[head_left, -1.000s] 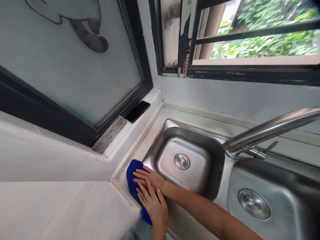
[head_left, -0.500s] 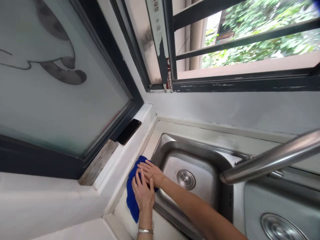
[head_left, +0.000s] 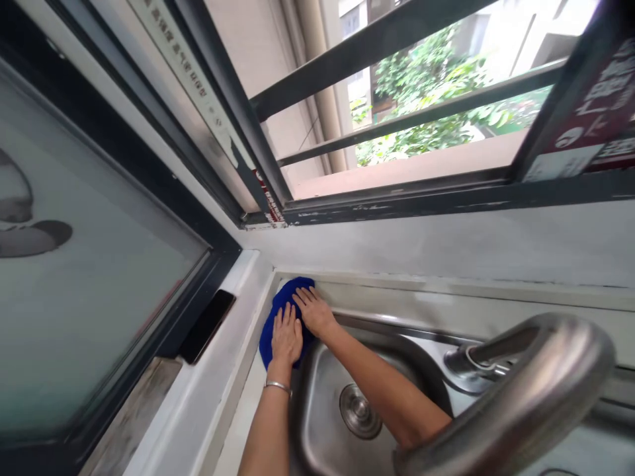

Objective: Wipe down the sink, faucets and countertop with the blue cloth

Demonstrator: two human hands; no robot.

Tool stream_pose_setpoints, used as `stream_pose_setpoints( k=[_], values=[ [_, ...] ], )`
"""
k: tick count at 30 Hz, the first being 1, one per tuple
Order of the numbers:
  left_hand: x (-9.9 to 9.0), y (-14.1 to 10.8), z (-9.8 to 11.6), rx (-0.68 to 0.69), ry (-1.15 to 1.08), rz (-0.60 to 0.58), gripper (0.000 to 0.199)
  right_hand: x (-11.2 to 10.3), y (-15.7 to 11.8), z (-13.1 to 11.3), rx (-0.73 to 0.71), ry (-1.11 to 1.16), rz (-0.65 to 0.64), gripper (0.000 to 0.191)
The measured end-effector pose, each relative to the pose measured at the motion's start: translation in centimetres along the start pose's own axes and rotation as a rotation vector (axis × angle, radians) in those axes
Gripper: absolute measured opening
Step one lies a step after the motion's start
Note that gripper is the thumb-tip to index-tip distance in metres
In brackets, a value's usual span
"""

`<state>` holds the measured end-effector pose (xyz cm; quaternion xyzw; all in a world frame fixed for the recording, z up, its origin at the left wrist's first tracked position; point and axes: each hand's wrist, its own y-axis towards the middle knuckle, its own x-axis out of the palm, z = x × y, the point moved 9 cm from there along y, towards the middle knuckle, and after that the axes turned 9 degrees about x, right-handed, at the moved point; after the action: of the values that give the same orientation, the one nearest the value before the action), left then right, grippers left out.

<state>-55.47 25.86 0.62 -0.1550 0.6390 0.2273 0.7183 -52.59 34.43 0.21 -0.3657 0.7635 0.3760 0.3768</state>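
Blue cloth (head_left: 286,293) lies in the corner of the counter (head_left: 387,304) beside the steel sink (head_left: 322,423). The left hand (head_left: 286,338) and right hand (head_left: 315,314) rest flat on it.

A blue cloth (head_left: 284,293) lies on the pale countertop (head_left: 387,304).

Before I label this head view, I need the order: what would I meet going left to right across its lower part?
Frosted glass pane, black phone, left hand, right hand, sink drain, tap. The blue cloth lies under both hands, so it gets no single place.
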Motion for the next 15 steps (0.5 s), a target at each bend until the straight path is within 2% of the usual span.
stream_pose_setpoints(
  k=[3,7,10,15],
  values=[
    [0.5,2.9,2.3,0.056,0.001,-0.025,0.055,-1.2,-0.4,2.5,0.099,-0.033,0.049,0.052],
    [1.4,4.4,6.4,0.151,-0.001,-0.047,0.056,-3.1,-3.5,5.3,0.231,-0.08,0.126,0.053],
    [2.3,4.0,10.8,0.261,-0.028,-0.07,0.055,-5.2,-7.1,7.9,0.344,-0.129,0.196,0.054],
    [3.0,1.7,18.1,0.447,-0.101,-0.063,0.057,-8.7,-13.5,11.5,0.47,-0.216,0.31,0.059]
  ],
)
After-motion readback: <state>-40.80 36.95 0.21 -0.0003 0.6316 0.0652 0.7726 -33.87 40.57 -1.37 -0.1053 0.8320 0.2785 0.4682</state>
